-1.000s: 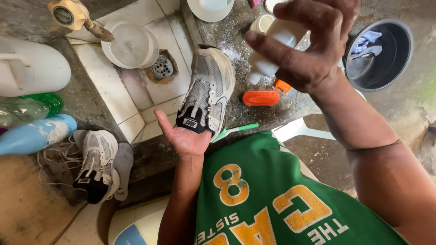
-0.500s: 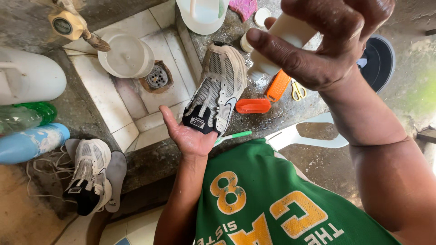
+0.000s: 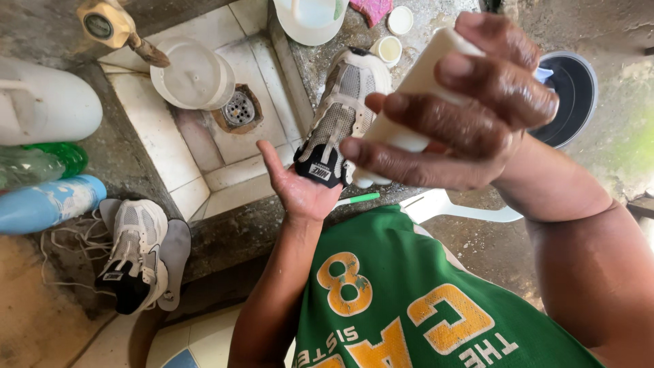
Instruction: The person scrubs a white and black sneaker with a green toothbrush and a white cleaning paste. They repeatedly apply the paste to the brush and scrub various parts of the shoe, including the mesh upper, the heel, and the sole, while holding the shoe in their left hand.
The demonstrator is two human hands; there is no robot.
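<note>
My left hand (image 3: 300,191) cups the heel of a grey and white sneaker (image 3: 340,112), which points away over the concrete ledge beside a tiled sink. Close to the camera, my right hand (image 3: 456,129) is shut on a white plastic bottle (image 3: 415,85), tipped downward above the shoe. A second matching sneaker (image 3: 133,252) lies on the ledge at the lower left with loose white laces and a grey insole (image 3: 176,252) beside it. A green toothbrush handle (image 3: 357,199) shows just under the held shoe.
The tiled sink (image 3: 204,146) holds a white bowl (image 3: 194,73) and a drain; a tap (image 3: 109,27) hangs over it. White jugs, a green and a blue bottle sit at left. Small lids, a pink cloth and a dark bucket (image 3: 572,88) lie at right. A white chair (image 3: 449,208) is below.
My right hand has brought the white bottle nearer the camera and over the shoe, hiding the orange brush seen earlier. My left hand keeps holding the sneaker in place.
</note>
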